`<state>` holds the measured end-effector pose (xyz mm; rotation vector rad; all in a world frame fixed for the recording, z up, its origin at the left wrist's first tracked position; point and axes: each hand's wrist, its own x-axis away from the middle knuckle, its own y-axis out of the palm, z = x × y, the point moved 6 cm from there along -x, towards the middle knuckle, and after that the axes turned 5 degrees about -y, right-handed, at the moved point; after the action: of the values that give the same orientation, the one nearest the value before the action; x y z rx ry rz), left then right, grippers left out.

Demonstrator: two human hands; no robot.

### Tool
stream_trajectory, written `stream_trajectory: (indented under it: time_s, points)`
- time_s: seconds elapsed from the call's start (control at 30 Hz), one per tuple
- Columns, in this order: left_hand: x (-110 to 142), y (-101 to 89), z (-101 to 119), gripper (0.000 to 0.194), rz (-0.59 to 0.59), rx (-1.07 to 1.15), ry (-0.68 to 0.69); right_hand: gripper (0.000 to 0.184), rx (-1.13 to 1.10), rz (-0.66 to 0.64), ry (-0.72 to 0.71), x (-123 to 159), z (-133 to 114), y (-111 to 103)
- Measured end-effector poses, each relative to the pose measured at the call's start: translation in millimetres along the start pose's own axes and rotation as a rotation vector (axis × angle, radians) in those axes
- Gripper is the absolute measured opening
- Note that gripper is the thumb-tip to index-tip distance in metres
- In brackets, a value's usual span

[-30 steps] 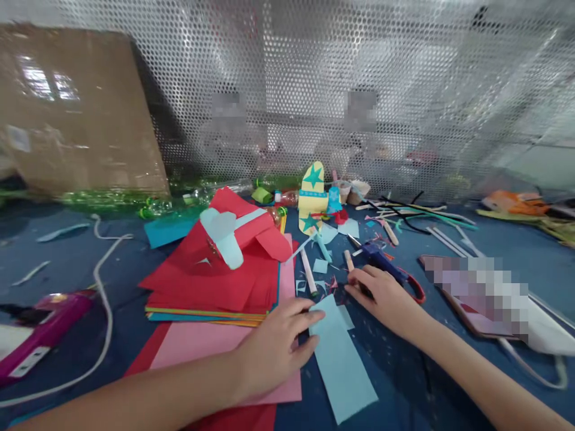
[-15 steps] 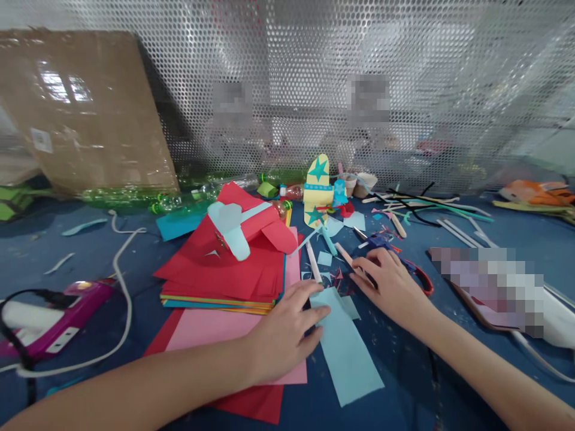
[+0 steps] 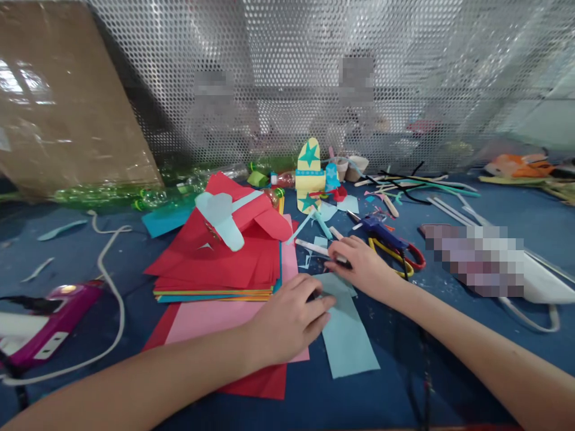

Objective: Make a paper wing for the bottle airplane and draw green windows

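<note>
My left hand (image 3: 300, 317) rests on the edge of a light blue paper strip (image 3: 353, 344), fingers bent and a little apart, thumb separate. My right hand (image 3: 362, 266) is curled over a pale pen-like stick (image 3: 335, 233); a dark end shows under its fingers. Another white pen (image 3: 311, 247) lies with one end against the right fingertips. A smaller blue paper scrap is partly under the strip. Left of the strip, a stack of red paper (image 3: 220, 263) bears a red and light blue paper plane (image 3: 251, 218). Pink paper (image 3: 211, 317) lies below the stack.
A yellow paper figure with teal stars (image 3: 309, 173) stands behind. To the right are a blue tool with a pointed metal tip (image 3: 381, 230), yellow and red loops (image 3: 393, 254) and a phone (image 3: 458, 251). A purple power strip (image 3: 67, 317) sits left, cardboard (image 3: 76, 102) behind.
My right hand has moved left and inward, closing over the pale stick. The white pen has turned nearly sideways toward it. My left hand has slid slightly over the blue strip.
</note>
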<state>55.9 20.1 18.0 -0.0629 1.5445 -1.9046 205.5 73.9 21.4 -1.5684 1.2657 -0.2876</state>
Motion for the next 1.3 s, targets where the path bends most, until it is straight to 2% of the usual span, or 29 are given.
stream_trajectory:
  time_s: [0.07,0.13,0.2,0.27,0.33,0.43,0.7,0.8,0.9,1.0,1.07,1.13,1.17,1.2,1.27,1.3]
  points:
    - [1.1,-1.2,-1.8,0.022,0.037,0.029,-0.035,0.013,-0.099,0.099,0.101,4.7,9.3,-13.2]
    - [3.5,-8.7,-7.1,0.021,0.163,0.056,-0.128,0.01,-0.235,0.168,0.18,10.2,14.5,-27.7]
    - [7.6,-20.2,-13.2,0.027,0.328,0.062,-0.244,0.015,-0.383,0.164,0.227,14.5,13.5,-37.6]
    - [9.2,-27.1,-16.8,0.037,0.389,0.054,-0.324,0.02,-0.521,0.125,0.24,17.1,6.3,-41.2]
    - [5.5,-24.8,-17.0,0.041,0.288,0.06,-0.331,0.024,-0.636,0.076,0.241,18.8,-3.9,-38.1]
    - [-1.0,-15.9,-11.0,0.031,0.122,0.106,-0.199,0.023,-0.765,0.005,0.238,21.0,-18.7,-25.8]
    - [-2.8,-2.2,-4.9,0.028,0.145,0.02,-0.068,0.024,-0.926,-0.119,0.202,27.2,-38.8,2.0]
    - [-3.8,2.3,-2.9,0.032,0.101,-0.001,-0.041,0.025,-0.977,-0.144,0.233,31.3,-40.3,12.7]
    - [-5.2,4.5,-5.7,0.04,0.048,0.018,-0.06,0.024,-1.023,-0.151,0.257,34.6,-40.9,19.0]
    - [-7.0,3.2,-9.7,0.048,0.004,0.082,-0.096,0.025,-1.045,-0.146,0.274,35.2,-38.6,16.1]
    - [-7.5,1.3,-16.2,0.045,-0.013,0.137,-0.195,0.026,-1.058,-0.11,0.286,33.0,-31.9,7.3]
    - [-5.5,-1.8,-22.4,0.041,0.003,0.157,-0.302,0.026,-1.076,-0.01,0.31,29.1,-19.0,-6.8]
    - [-4.1,-4.1,-21.6,0.039,0.029,0.152,-0.296,0.024,-1.083,0.063,0.335,27.3,-10.5,-14.5]
    - [-2.7,-6.2,-16.6,0.037,0.052,0.139,-0.224,0.022,-1.086,0.128,0.354,25.6,-2.5,-21.5]
    - [3.3,-8.0,4.4,0.033,0.072,0.103,0.077,0.015,-1.086,0.176,0.4,23.5,8.9,-27.9]
    - [8.1,-4.6,14.9,0.032,0.019,0.083,0.215,0.013,-1.082,0.167,0.422,23.2,11.6,-27.6]
